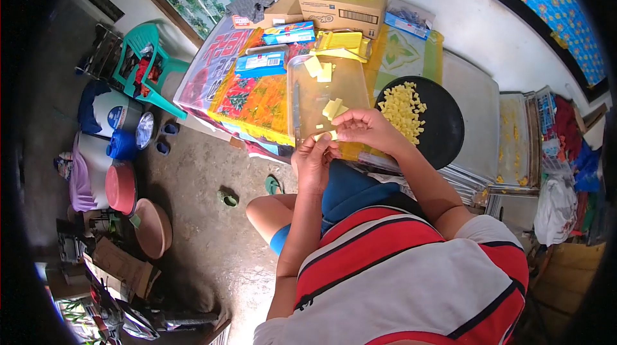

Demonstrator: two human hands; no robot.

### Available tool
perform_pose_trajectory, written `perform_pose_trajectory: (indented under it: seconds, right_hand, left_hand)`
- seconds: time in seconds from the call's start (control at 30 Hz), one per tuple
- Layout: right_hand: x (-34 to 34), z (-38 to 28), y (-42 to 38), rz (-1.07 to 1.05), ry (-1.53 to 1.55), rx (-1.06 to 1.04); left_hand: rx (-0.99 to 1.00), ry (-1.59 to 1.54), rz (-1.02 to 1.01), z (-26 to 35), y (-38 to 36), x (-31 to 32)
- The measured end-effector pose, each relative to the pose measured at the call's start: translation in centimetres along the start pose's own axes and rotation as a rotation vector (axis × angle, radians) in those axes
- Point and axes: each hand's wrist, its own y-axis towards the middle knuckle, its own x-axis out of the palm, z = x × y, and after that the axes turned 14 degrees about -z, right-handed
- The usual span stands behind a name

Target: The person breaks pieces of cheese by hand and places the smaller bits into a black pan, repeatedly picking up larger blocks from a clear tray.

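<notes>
My left hand and my right hand meet at the near edge of a clear tray. Between their fingertips is a small yellow piece, with the left fingers pinched on it. The right thumb and fingers are bent together beside it; whether they also grip the piece is too small to tell. Several yellow slices lie on the tray, with more slices at its far end. A knife rests along the tray's left side. Many yellow cubes sit in a round black pan.
Blue boxes, a yellow slotted tray and cardboard boxes stand farther back on the table. Metal trays are at the right. On the left are a green chair and basins.
</notes>
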Motion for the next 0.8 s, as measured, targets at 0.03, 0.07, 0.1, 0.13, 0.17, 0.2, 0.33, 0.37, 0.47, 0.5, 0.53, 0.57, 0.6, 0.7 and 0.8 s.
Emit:
perform_pose_trajectory:
  seconds: [0.03, 0.07, 0.1, 0.13, 0.17, 0.2, 0.33, 0.37, 0.47, 0.5, 0.53, 0.57, 0.6, 0.7, 0.8]
  right_hand:
    - [0.1, -0.1, 0.1, -0.004, -0.005, -0.002]
    - [0.2, 0.0, 0.1, -0.015, 0.008, 0.001]
    - [0.2, 0.0, 0.1, -0.025, 0.022, 0.004]
    - [0.2, 0.0, 0.1, -0.035, 0.034, 0.007]
    - [0.2, 0.0, 0.0, -0.031, 0.027, 0.014]
    - [0.2, -0.1, 0.0, -0.027, 0.018, 0.021]
    - [0.1, 0.0, -0.1, -0.007, 0.019, 0.047]
    - [0.1, -0.1, -0.2, -0.005, 0.017, 0.048]
    - [0.2, -0.3, -0.3, -0.003, 0.024, 0.046]
    - [0.1, -0.2, -0.3, -0.003, 0.034, 0.042]
    - [0.1, 0.0, -0.3, -0.004, 0.043, 0.038]
    - [0.0, 0.1, -0.3, -0.005, 0.056, 0.039]
    - [-0.1, 0.3, -0.3, -0.006, 0.069, 0.040]
    - [-0.2, 0.7, -0.3, 0.008, 0.115, 0.073]
    - [-0.4, 1.2, -0.3, 0.018, 0.160, 0.090]
  left_hand:
    - [0.002, 0.012, -0.001, 0.1, -0.1, 0.1]
    - [0.004, 0.024, -0.003, 0.2, -0.2, 0.3]
    - [0.006, 0.036, -0.005, 0.3, -0.3, 0.3]
    - [0.006, 0.038, -0.007, 0.3, -0.3, 0.4]
    - [0.006, 0.040, -0.009, 0.2, -0.3, 0.4]
    - [0.007, 0.042, -0.012, 0.1, -0.3, 0.4]
    - [0.013, 0.045, -0.037, 0.1, -0.4, 0.4]
    - [0.017, 0.047, -0.045, 0.2, -0.4, 0.5]
    - [0.021, 0.046, -0.051, 0.3, -0.5, 0.7]
    - [0.020, 0.045, -0.051, 0.3, -0.5, 0.8]
    - [0.018, 0.046, -0.050, 0.3, -0.5, 0.8]
    - [0.016, 0.047, -0.049, 0.3, -0.5, 0.8]
    - [0.014, 0.048, -0.048, 0.3, -0.5, 0.8]
    - [0.005, 0.046, -0.050, 0.4, -0.5, 1.0]
    - [0.004, 0.048, -0.056, 0.2, -0.4, 0.9]
